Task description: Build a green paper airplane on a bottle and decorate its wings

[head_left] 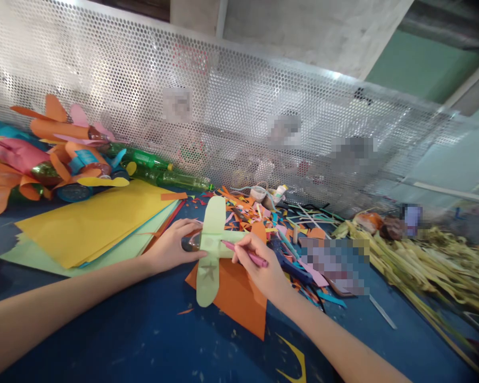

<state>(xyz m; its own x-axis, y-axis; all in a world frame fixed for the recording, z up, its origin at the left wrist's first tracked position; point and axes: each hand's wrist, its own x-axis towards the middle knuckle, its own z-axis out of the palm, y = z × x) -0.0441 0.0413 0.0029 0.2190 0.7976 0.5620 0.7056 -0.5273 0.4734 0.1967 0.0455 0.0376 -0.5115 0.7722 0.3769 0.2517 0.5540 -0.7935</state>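
A toy airplane made of pale green paper around a bottle lies in front of me, with a star drawn on its near wing. My left hand is wrapped round the dark bottle end and steadies it. In my right hand is a pink pen, its tip at the green paper body. An orange paper sheet lies under the airplane and my right hand. The tail end is partly hidden behind my right fingers.
Yellow and green paper sheets lie at left, before several finished paper-and-bottle planes and green bottles. Colourful scraps, blue-handled scissors and a blurred phone-like object are at right, near dry husks. A perforated metal screen stands behind.
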